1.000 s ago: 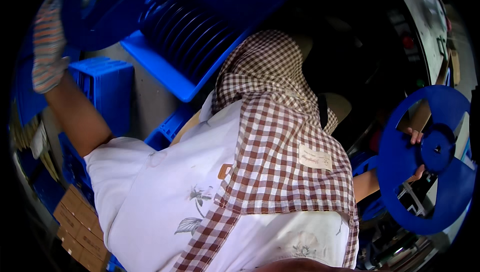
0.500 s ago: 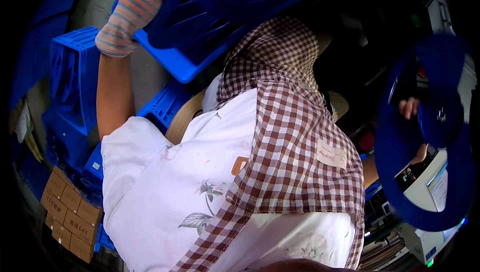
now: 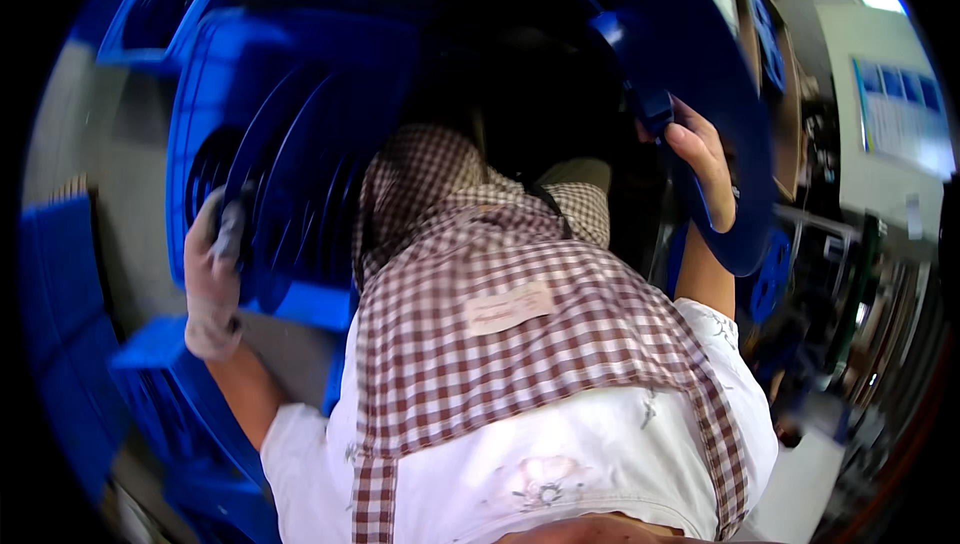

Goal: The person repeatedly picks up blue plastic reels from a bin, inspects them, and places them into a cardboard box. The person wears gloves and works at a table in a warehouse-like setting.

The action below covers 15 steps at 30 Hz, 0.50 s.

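My right hand (image 3: 705,164), bare, has its fingers and thumb closed on the middle part of a large blue reel (image 3: 715,64) that is held up on the right side. On the left is a blue crate (image 3: 315,304) with several blue discs standing on edge inside. My left hand (image 3: 213,274), in a light striped work glove, is at the near left of that crate. Its fingers close round the edge of one blue disc (image 3: 262,134), though the fingertips are dark and partly blurred.
More blue crates stand at the far left (image 3: 150,54) and lower left (image 3: 165,344). On the right are a wall board (image 3: 895,109), a metal rack (image 3: 815,224) and a white surface (image 3: 805,464). A dark area lies beyond my lap.
My left hand has moved from the crate's upper part to the discs' edges. The reel in my right hand has swung up and turned more edge-on. The view has turned.
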Tool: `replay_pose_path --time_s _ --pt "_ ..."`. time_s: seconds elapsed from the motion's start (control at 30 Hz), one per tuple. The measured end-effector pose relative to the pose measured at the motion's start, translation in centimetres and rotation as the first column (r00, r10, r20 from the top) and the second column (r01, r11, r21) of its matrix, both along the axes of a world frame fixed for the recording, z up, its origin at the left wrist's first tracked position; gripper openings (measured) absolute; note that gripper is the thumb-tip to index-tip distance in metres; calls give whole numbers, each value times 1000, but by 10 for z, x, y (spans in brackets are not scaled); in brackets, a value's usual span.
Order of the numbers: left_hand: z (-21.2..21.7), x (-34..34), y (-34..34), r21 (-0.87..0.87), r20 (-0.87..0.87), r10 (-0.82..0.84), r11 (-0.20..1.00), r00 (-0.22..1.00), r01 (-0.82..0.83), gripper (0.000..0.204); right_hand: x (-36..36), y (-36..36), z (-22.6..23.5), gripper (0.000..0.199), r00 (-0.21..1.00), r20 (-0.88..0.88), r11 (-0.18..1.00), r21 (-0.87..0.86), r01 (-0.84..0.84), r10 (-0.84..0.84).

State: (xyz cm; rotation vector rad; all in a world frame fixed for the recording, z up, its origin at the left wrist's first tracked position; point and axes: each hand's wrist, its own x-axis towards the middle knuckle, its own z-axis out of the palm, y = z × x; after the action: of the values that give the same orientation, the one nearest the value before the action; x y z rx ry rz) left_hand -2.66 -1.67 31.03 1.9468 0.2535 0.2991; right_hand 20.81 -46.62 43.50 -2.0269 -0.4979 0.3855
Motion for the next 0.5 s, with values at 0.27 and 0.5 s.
replay_pose_path --time_s 0.27,0.5 --pt "29 13 17 -151 -246 78 982 966 -118 39 121 -63 40 62 692 717 841 -324 433 -81" --pt "66 -32 13 61 -342 424 900 838 -431 63 315 -17 30 72 700 712 616 -579 534 62"
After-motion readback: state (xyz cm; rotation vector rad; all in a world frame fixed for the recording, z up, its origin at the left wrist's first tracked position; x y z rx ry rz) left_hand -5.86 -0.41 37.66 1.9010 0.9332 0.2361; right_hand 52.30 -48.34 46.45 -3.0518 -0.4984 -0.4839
